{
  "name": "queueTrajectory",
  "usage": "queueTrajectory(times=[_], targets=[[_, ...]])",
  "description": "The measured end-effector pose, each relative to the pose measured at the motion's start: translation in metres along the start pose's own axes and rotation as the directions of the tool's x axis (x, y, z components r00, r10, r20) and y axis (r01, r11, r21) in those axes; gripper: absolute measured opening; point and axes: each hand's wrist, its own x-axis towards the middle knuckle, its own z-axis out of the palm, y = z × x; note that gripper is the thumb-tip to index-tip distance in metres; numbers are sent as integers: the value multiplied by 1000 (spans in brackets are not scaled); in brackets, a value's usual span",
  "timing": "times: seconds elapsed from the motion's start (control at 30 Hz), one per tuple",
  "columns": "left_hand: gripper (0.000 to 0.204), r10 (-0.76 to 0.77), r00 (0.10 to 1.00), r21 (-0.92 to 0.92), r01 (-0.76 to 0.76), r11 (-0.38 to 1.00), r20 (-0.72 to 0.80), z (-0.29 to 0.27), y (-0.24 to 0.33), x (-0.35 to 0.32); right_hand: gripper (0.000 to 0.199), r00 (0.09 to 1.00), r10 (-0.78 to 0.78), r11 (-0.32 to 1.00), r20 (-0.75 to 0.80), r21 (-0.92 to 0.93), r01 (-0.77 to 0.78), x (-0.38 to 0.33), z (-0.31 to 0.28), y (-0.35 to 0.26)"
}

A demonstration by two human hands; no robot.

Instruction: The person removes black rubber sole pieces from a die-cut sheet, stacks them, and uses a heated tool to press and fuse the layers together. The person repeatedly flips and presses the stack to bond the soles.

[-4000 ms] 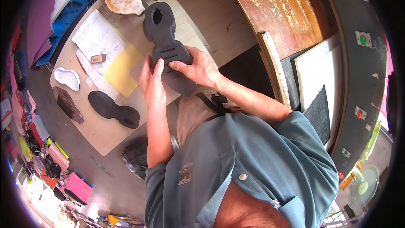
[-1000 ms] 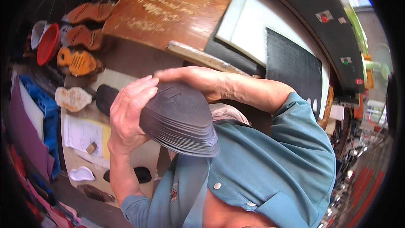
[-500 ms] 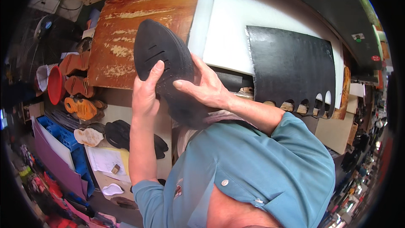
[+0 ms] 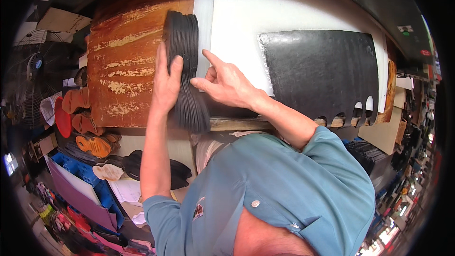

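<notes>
A: Where the bench runs across the upper half of the head view, what is the largest thing in front of you?

B: You face a white board [image 4: 289, 14], and a black rubber sheet [image 4: 322, 73] lies on its right part, with a row of rounded notches cut along its lower edge. To the left of the board sits a worn brown wooden block [image 4: 125, 66], its paint scuffed in pale streaks.

A: And the item in hand?

B: You hold a stack of black sole-shaped pieces [image 4: 186, 66] standing on edge, just where the wooden block meets the white board. Its top sits high against that seam; its lower end reaches the wooden ledge [image 4: 237, 123] below.

A: Left hand?

B: Your left hand [image 4: 166, 83] lies flat against the stack's left face, fingers stretched upward and together, palm pressing on it. It is open, not wrapped round.

A: Right hand?

B: Your right hand [image 4: 225, 83] meets the stack's right edge with thumb and bent fingers; the index finger points up-left over the white board. It is loosely open; whether it pinches any pieces, I cannot tell.

A: Smaller items?

B: Lower left: orange-brown sole pieces [image 4: 92, 144], a red bowl [image 4: 60, 118], a black sole cut-out [image 4: 142, 166], a blue crate [image 4: 95, 182].
</notes>
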Motion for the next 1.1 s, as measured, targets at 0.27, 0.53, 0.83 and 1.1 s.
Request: queueTrajectory(times=[0.27,0.53,0.83,1.1], targets=[[73,-12,1000,-61,12,998,-3,3,-29,-13,56,987,-44,979,-157,188,74,14,35,11],[68,-43,999,-125,44,991,13,-28,3,-36,59,899,-283,941,-334,86,327,13,73,0],[84,-30,996,282,5,959,81,-18,-41,-29,68,937,-120,970,-329,-238,41,-24,36,15],[91,251,957,431,-288,855,143,-8,-27,-20,41,805,-324,945,-497,-216,247,-27,54,46]])
